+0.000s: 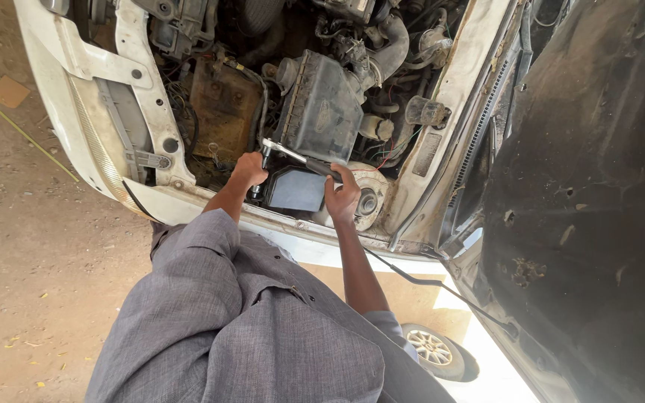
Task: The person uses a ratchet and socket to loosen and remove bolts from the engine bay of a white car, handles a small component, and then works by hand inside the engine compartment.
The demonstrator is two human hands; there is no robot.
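The raised bonnet [591,186] filled the right side of my view, dark and pitted on its underside; beside it lay the open engine bay of the white car [76,67], its wing running under my arms; beyond the car was bare sandy ground [24,246], and a wheel [432,348] showed low down past my right sleeve. My grey robe [240,328] took up the bottom of the view. In the bay sat a black air-filter box [322,112], with a thick hose [393,48] curving above it; to its left was a rusty battery tray [222,104]; just in front of it, near the wing, lay a dark flat cover [295,189]; to the right of that was a round strut mount [369,200]. A thin prop rod [427,282] ran from the wing towards the bonnet. Across the front of the filter box lay the ratchet wrench [300,157], its head to the left and its dark grip to the right. My right hand [343,195] was closed round that grip; my left hand [249,169] was curled just below the head, pressed round the socket end there, though I could not make out the socket itself.
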